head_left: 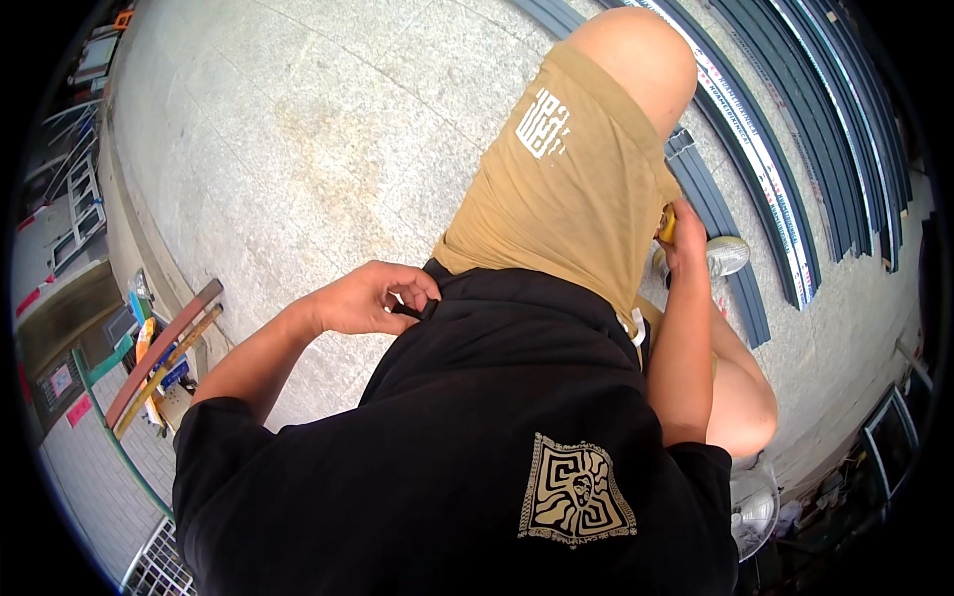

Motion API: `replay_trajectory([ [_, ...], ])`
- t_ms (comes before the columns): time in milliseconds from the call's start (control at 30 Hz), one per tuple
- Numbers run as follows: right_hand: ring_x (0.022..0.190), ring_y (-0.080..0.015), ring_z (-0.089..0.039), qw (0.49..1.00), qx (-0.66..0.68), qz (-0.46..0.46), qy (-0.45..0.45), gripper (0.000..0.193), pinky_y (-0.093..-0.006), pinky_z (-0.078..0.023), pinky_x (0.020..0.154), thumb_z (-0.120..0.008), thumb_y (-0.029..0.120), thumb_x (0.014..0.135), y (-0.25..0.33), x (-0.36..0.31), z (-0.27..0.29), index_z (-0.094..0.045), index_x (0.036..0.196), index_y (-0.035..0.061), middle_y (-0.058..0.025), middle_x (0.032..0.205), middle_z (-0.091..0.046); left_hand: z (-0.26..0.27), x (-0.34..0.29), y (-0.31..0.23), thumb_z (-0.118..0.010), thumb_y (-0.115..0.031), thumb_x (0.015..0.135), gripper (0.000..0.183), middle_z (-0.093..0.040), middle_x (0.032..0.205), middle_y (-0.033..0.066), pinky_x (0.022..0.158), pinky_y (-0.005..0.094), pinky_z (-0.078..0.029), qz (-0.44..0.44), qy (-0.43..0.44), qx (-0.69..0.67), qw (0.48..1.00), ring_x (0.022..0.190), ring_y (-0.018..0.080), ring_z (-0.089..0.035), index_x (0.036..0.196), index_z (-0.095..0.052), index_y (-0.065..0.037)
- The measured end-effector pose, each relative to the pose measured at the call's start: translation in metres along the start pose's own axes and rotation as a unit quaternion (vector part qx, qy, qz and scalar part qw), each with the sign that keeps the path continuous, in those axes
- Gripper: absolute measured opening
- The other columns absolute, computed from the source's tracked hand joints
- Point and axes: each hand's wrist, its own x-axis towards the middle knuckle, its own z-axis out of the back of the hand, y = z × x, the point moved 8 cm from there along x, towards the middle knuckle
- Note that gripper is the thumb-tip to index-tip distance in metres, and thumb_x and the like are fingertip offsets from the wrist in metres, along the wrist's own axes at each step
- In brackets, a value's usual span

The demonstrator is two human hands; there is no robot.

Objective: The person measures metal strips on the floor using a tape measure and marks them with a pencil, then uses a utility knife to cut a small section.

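My left hand [370, 300] is closed at my left hip, thumb and fingers pinching a dark fold at the hem of my black shirt [477, 397]. Beside the bent knee, my right hand [686, 238] is wrapped round a small yellow tool [667, 223]. Its lower part is hidden behind my tan shorts [566, 189], so its exact kind does not show. A long grey profile [711, 194] lies on the floor just past that hand, partly under my shoe [728, 256].
More long dark profiles [825, 129], some with white printed film, lie side by side at the right. Pale stone floor [258, 129] stretches to the left. A reddish-brown bar [164, 353], a green rail and a ladder-like frame [81, 209] stand at the left edge.
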Motion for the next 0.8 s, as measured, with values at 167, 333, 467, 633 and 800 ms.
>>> replay_trajectory([
  [167, 0.096, -0.0139, -0.064, 1.0, 0.004, -0.007, -0.002, 0.038, -0.0331, -0.056, 0.073, -0.074, 0.041, 0.109, 0.0, 0.003, 0.01, -0.071, 0.129, 0.0099, -0.0015, 0.114, -0.072, 0.0, 0.01, -0.011, -0.081, 0.01, 0.094, 0.044, -0.072, 0.121, 0.0013, 0.1, 0.0302, -0.057, 0.025, 0.038, -0.012, 0.999, 0.114, 0.0128, -0.067, 0.135, -0.075, -0.005],
  [333, 0.1, -0.0139, -0.063, 0.999, -0.003, 0.049, 0.002, 0.044, -0.0335, -0.056, 0.079, -0.079, 0.046, 0.106, 0.042, -0.025, -0.015, -0.073, 0.126, 0.0077, -0.0015, 0.112, -0.072, 0.003, 0.017, -0.01, -0.082, 0.01, 0.094, 0.043, -0.074, 0.121, 0.0019, 0.106, 0.0329, -0.055, 0.024, 0.019, -0.037, 0.999, 0.116, 0.0127, -0.069, 0.133, -0.075, -0.005],
  [467, 0.105, -0.014, -0.062, 0.997, 0.002, 0.079, -0.004, 0.041, -0.0327, -0.055, 0.084, -0.075, 0.042, 0.108, 0.06, -0.051, -0.016, -0.072, 0.132, 0.0089, -0.003, 0.117, -0.072, -0.002, 0.016, -0.003, -0.079, 0.016, 0.092, 0.044, -0.072, 0.122, 0.0035, 0.107, 0.0321, -0.056, -0.012, -0.011, -0.026, 1.0, 0.117, 0.014, -0.07, 0.133, -0.073, 0.001],
  [633, 0.106, -0.0133, -0.062, 0.991, 0.004, 0.132, -0.012, 0.045, -0.0319, -0.054, 0.084, -0.074, 0.042, 0.108, 0.082, -0.075, 0.003, -0.072, 0.137, 0.0076, -0.0036, 0.118, -0.072, 0.006, 0.034, -0.03, -0.078, 0.017, 0.091, 0.042, -0.071, 0.119, 0.0036, 0.1, 0.0307, -0.059, -0.009, 0.009, 0.018, 1.0, 0.114, 0.0135, -0.07, 0.129, -0.074, 0.001],
  [800, 0.103, -0.0129, -0.062, 0.99, 0.029, 0.141, -0.014, 0.044, -0.0312, -0.054, 0.082, -0.076, 0.041, 0.108, 0.089, -0.096, -0.009, -0.074, 0.134, 0.0053, -0.0031, 0.115, -0.073, 0.015, 0.03, -0.045, -0.085, 0.009, 0.09, 0.032, -0.072, 0.113, 0.0008, 0.1, 0.0297, -0.056, 0.052, -0.015, 0.052, 0.997, 0.107, 0.0112, -0.069, 0.119, -0.076, -0.001],
])
